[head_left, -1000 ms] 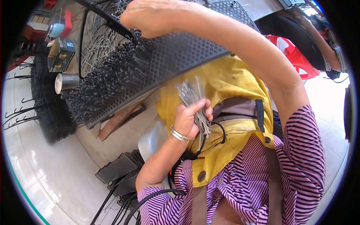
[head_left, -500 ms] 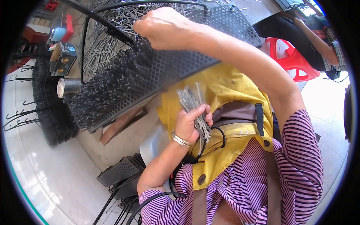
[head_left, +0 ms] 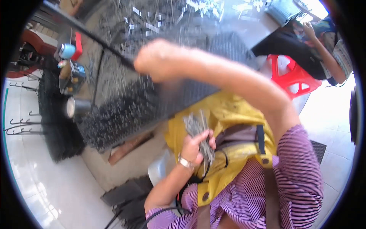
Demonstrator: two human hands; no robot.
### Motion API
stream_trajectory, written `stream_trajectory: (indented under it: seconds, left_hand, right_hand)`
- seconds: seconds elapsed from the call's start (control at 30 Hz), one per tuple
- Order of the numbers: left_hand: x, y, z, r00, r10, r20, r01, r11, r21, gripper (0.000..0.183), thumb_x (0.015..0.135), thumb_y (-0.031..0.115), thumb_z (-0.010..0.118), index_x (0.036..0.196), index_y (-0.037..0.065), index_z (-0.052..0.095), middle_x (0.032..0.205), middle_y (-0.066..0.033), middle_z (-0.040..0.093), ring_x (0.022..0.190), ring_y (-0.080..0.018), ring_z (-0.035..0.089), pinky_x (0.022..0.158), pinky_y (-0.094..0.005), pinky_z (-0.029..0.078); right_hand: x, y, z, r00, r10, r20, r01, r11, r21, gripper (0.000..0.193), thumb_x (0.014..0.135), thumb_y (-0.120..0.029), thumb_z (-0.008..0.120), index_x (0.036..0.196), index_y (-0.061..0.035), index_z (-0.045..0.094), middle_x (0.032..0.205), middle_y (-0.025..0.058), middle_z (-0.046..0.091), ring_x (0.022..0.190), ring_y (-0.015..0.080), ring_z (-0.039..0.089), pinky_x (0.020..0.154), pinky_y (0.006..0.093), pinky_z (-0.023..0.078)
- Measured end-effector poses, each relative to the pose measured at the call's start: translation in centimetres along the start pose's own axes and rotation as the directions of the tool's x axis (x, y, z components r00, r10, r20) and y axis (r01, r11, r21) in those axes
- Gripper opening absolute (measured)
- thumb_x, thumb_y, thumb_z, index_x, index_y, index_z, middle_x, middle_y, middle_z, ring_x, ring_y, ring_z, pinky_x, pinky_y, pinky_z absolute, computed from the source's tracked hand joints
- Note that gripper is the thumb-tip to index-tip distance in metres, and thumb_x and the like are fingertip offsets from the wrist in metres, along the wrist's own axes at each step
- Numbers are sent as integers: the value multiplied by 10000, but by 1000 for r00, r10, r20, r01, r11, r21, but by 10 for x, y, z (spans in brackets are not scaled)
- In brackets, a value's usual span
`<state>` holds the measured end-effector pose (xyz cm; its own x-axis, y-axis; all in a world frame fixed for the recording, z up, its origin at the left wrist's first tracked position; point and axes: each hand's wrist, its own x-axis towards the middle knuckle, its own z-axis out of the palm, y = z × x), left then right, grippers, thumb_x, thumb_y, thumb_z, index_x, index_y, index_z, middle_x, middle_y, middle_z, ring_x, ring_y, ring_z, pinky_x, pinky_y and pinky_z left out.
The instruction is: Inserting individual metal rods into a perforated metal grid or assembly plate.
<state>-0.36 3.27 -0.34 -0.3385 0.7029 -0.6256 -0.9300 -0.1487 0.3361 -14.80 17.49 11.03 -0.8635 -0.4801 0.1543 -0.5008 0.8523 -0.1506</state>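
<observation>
My left hand [head_left: 191, 148] is closed around a bundle of thin grey metal pins [head_left: 195, 125], held upright in front of my yellow apron [head_left: 228, 103]. Some pins show small looped ends below my fist. My right hand [head_left: 157, 61] is curled, back of the hand up, above a black perforated rack [head_left: 187, 95]. Its fingertips are hidden and blurred, so what they hold does not show. Dark upright pins [head_left: 122, 112] stand densely in the rack's left part, up to just below that hand; bare holes lie to their right.
Loose metal pins [head_left: 152, 26] lie scattered behind the rack. A black handle bar [head_left: 91, 36] slants up to the left. Beside the rack are a metal can [head_left: 78, 107] and a small box [head_left: 72, 78]. Hooked black racks [head_left: 59, 122] stand left. A red stool [head_left: 293, 76] and another person [head_left: 331, 57] are right.
The whole view has shifted and blurred, with the rack and both hands lower in the picture. My right hand stays curled over the edge of the pin rows; my left keeps its bundle.
</observation>
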Motion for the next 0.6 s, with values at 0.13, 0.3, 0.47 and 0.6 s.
stream_trajectory:
  seconds: [0.13, 0.3, 0.47, 0.6]
  left_hand:
    - [-1, -7, -11, 1000, -19, 7, 19, 1000, 13, 142, 790, 117, 491, 821, -21, 484, 633, -97, 481, 590, -212, 486, 543, -317, 414]
    - [0, -12, -23, 999, -8, 34, 12, 994, -107, 96, 778, 60, 488, 831, -17, 471, 708, -104, 510, 613, -198, 480, 568, -332, 412]
    - [5, -9, -23, 999, -1, 54, 6, 995, -95, 87, 777, 39, 485, 845, -12, 464, 766, -112, 522, 619, -194, 481, 571, -344, 414]
    - [9, -6, -23, 997, 11, 73, -4, 996, -90, 94, 780, 38, 482, 856, -14, 463, 774, -122, 522, 629, -197, 476, 576, -345, 411]
  right_hand:
    - [0, 3, 15, 1000, 12, 21, -13, 996, 85, 146, 514, -83, 552, 642, -20, 582, 632, 156, 562, 654, 323, 570, 587, 392, 463]
    - [-2, 5, 21, 1000, -6, -18, 9, 985, 173, 135, 513, -52, 542, 634, 5, 561, 637, 163, 556, 670, 340, 557, 572, 411, 443]
    - [1, 8, 27, 999, 33, -11, -31, 992, 122, 116, 548, -67, 554, 651, -21, 582, 663, 161, 576, 663, 327, 573, 542, 400, 443]
    - [-1, 6, 36, 982, 130, -135, -114, 986, 117, 85, 550, -66, 552, 621, -24, 570, 642, 161, 571, 639, 331, 569, 527, 398, 438]
